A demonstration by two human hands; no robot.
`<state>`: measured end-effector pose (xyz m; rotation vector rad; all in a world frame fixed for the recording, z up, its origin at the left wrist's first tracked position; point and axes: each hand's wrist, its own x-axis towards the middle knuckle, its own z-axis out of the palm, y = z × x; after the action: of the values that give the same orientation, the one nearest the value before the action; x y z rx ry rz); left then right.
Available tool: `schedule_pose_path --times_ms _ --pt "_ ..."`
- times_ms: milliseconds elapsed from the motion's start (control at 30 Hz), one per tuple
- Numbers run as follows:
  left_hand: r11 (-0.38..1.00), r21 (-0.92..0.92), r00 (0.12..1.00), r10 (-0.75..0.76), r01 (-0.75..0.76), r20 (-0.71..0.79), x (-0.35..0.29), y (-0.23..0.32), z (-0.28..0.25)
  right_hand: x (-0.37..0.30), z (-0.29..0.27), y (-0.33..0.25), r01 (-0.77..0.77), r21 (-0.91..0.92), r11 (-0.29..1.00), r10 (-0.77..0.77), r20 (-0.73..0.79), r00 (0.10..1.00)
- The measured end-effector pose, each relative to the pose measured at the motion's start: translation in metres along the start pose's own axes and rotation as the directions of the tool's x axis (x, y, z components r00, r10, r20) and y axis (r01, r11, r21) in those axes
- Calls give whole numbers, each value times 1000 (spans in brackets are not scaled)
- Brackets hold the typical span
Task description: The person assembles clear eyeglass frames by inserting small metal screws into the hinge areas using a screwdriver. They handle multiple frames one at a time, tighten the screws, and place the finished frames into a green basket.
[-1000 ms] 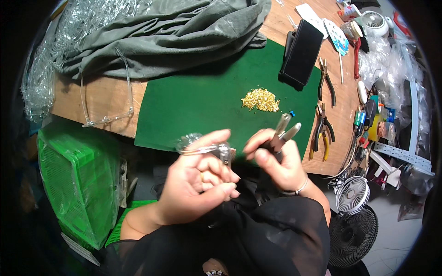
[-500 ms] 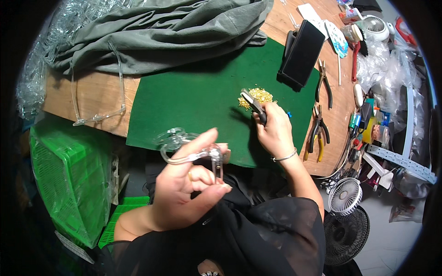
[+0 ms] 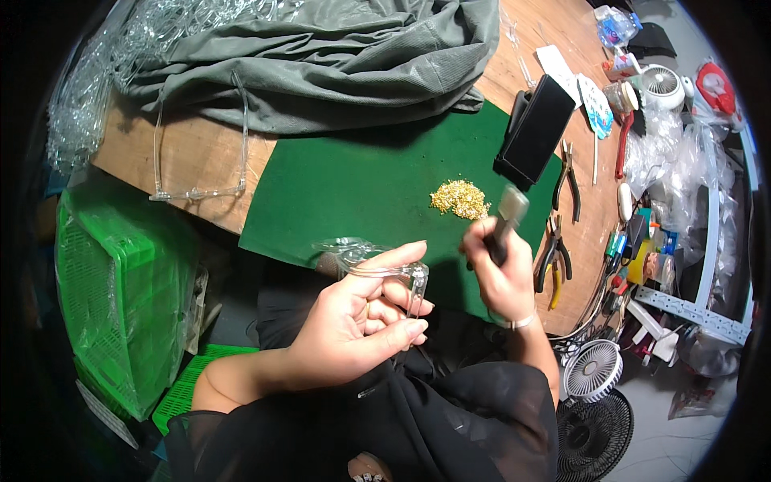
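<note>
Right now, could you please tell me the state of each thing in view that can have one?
Left hand: shut on clear glasses frame, held up over the lap.
Right hand: shut on dark-handled tool, tip raised.
Gold bits: heaped on green mat.
Second clear frame: arms unfolded, lying on table.
Grey cloth: crumpled.

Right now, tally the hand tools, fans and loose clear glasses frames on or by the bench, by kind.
Pliers lying on the bench: 2
Tool gripped in the right hand: 1
Fans: 3
Clear glasses frames: 2, one on the wood, one in the left hand
Total: 8
</note>
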<state>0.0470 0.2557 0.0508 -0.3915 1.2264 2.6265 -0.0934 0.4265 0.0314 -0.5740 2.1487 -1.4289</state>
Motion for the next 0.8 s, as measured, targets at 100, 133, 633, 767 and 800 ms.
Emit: schedule_pose_path --times_ms 100,133,633,767,800 --pt "991 -115 997 -67 70 26 3 2 6 -14 18 -22 367 146 919 -372 8 928" --pt "990 -122 996 -73 78 46 3 4 8 -13 25 -26 508 119 853 -512 5 859" --pt "992 -95 990 -71 83 123 -4 7 11 -15 40 -9 687 181 704 -677 -120 726" --pt "998 -65 991 -17 26 134 -4 3 10 -15 39 -8 696 197 691 -688 -117 716" --pt "999 -50 990 0 7 139 -4 3 10 -15 39 -8 693 195 694 -687 -110 718"
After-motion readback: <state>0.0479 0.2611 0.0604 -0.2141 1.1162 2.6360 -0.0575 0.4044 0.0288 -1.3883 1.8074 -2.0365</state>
